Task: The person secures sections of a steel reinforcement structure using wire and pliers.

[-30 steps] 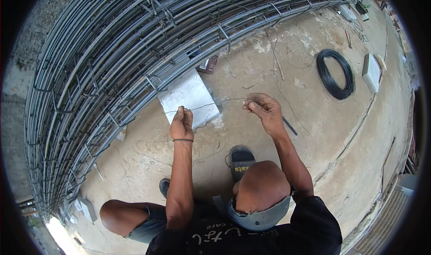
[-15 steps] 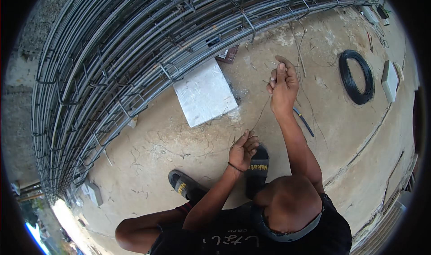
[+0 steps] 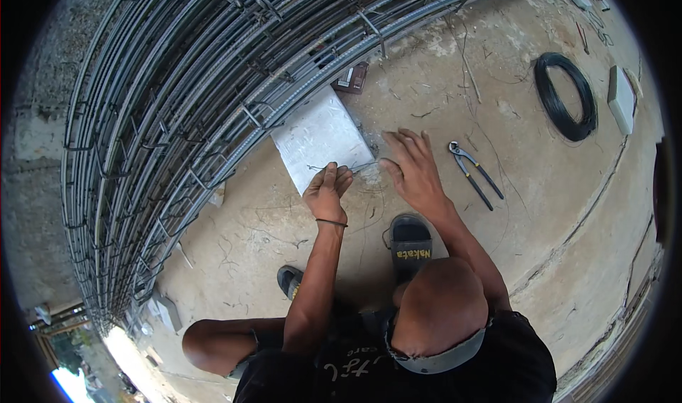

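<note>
My left hand pinches a piece of thin tie wire between thumb and fingers, above the near part of a white foam-like slab. A bent end of the wire sticks out past the fingers on the left, and the other end points toward my right hand. That hand is open with its fingers spread, its thumb close to the wire's tip; whether they touch, I cannot tell. On the floor to its right lies a pair of end-cutting pincers with dark handles marked yellow.
Bundled steel rebar with stirrups fills the far left. A dark box lies beside the slab. At the right are a coil of black wire and a pale block. Loose wire scraps litter the concrete floor. My sandal stands below my hands.
Both hands have moved: the left up and left over the slab, the right down and left with its fingers now spread. The pincers, earlier partly behind my right arm, are fully visible.
</note>
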### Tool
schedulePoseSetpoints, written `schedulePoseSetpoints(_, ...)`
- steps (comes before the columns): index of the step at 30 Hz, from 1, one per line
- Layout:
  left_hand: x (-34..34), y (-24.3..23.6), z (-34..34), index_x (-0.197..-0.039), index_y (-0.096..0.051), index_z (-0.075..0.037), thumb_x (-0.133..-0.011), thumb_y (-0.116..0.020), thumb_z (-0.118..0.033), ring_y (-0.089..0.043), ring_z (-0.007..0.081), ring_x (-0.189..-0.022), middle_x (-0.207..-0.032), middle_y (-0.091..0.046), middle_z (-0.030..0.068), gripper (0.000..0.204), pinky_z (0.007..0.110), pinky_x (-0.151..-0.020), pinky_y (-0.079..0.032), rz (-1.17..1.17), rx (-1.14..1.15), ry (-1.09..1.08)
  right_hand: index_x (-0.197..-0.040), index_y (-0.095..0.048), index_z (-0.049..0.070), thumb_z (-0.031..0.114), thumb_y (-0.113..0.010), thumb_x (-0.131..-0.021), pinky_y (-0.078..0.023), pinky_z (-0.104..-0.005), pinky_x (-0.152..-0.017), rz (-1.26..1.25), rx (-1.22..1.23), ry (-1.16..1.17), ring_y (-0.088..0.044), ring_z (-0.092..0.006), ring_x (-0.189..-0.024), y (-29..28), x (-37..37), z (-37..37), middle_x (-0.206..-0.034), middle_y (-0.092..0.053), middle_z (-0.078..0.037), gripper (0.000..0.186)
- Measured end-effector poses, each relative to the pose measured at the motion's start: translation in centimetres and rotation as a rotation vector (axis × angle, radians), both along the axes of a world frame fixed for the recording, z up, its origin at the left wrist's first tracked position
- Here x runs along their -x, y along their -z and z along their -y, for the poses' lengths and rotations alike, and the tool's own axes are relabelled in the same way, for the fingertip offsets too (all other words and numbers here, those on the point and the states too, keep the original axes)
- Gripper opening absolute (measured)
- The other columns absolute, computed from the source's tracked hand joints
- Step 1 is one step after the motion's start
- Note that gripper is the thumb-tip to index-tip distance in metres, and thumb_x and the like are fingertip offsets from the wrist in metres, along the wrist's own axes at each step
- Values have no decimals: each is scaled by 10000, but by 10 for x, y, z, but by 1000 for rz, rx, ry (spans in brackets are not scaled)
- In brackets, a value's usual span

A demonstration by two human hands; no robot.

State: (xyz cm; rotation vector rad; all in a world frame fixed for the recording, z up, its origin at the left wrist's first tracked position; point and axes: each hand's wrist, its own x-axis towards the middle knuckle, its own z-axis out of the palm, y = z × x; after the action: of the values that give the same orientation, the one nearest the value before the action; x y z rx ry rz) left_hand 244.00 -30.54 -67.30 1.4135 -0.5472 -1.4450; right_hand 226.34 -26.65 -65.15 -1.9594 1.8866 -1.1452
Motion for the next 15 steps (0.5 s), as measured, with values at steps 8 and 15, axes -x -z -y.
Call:
schedulePoseSetpoints(8,-41,-3,53,-1287,-338,96,-868,-617,-344,-509,322,-1145,-1203,-506,250,668,385,-955,-460,-343,80,44,-949,-621,-12,184,-647,-830,-442,-333,-578,557,-260,-93,-564,-211,-629,56,-27,23,-746,-599,-86,230)
schedulePoseSetpoints(15,-96,41,127,-1111,-491,56,-915,-552,-187,-549,306,-1071,-1127,-541,182,319,430,-955,-482,-358,209,-291,-918,-647,54,349,-707,-791,-231,-217,-379,1319,-593,64,-300,-25,-468,35,-51,117,-710,-538,30,327)
